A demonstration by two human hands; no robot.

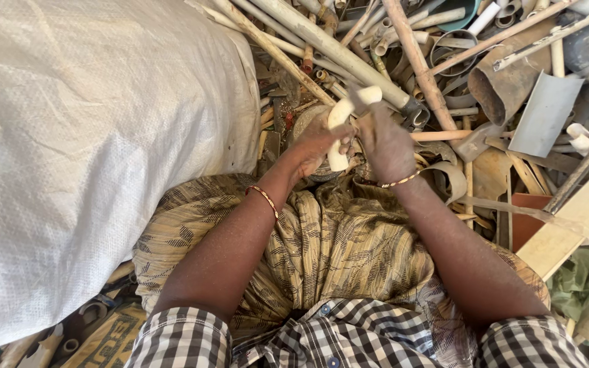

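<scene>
White curved pipe piece point(339, 129) stands nearly upright between both hands above the lap. The left hand point(317, 144) has its fingers wrapped round the lower part; the right hand point(383, 140) grips a tool handle point(369, 95) just beside its top.

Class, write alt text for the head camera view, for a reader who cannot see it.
Seen from above, a seated person's left hand and right hand together grip a curved cream plastic pipe piece over a heap of scrap pipes and offcuts. A large white woven sack fills the left side, and patterned cloth covers the person's lap.
</scene>
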